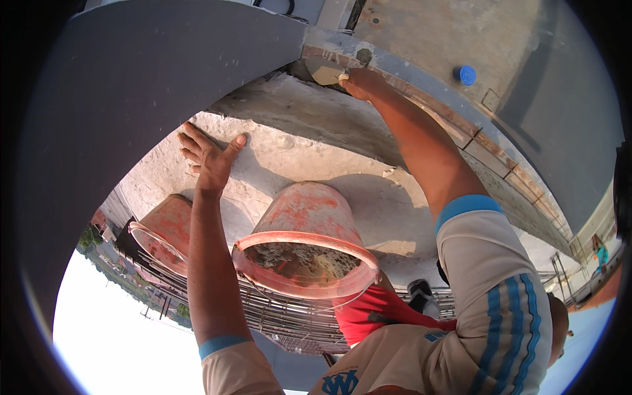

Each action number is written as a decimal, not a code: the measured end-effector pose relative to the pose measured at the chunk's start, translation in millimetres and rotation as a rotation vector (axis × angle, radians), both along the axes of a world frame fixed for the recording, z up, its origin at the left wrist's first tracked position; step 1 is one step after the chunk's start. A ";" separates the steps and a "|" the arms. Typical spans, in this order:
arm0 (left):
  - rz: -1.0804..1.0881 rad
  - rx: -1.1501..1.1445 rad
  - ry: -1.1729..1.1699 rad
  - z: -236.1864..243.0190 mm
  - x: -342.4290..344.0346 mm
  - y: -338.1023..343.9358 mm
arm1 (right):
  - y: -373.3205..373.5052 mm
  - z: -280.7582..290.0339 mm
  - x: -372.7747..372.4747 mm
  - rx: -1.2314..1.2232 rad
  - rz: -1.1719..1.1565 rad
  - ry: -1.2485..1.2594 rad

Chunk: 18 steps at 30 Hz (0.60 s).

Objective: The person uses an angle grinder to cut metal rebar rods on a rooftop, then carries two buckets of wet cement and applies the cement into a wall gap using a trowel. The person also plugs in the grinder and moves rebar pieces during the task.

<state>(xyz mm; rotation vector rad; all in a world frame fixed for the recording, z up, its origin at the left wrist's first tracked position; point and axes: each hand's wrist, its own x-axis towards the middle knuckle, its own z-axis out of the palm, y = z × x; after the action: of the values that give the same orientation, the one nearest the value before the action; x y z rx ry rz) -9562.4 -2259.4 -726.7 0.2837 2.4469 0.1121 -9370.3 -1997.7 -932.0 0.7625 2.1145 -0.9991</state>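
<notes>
Both of my hands are up on the concrete: my right hand [364, 83] grips a trowel [325, 72] whose blade points left along the brick edge [421, 99], while my left hand [209, 155], spread flat and empty, braces on the ledge [289, 141] just above the mortar bucket [306, 243].

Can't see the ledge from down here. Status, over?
Left hand flat on concrete ledge. Right hand holds trowel at wall joint. Mortar bucket beside arms.

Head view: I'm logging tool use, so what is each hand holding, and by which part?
The right hand grips a trowel at its handle end, hidden in the fist. The left hand holds nothing, lying flat on the concrete ledge.
</notes>
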 end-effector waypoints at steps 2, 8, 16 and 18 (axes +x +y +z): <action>0.000 -0.004 -0.010 0.5 -0.9 -1.3 | -13.6 -4.1 -19.1 0.055 0.022 -0.048; -0.007 -0.007 0.003 3.5 0.8 -5.1 | -16.2 -14.5 -5.0 0.053 0.009 -0.180; -0.005 -0.038 -0.012 4.6 1.3 -5.6 | 0.5 -4.3 96.4 0.111 -0.036 -0.197; 0.006 -0.038 -0.015 6.4 1.6 -5.3 | 11.4 12.3 91.8 0.053 0.000 -0.220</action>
<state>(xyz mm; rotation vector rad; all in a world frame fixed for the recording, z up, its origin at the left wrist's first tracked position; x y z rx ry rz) -9560.8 -2264.7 -720.3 0.2575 2.4327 0.0704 -9278.4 -1986.4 -919.7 0.8574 1.9570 -0.8211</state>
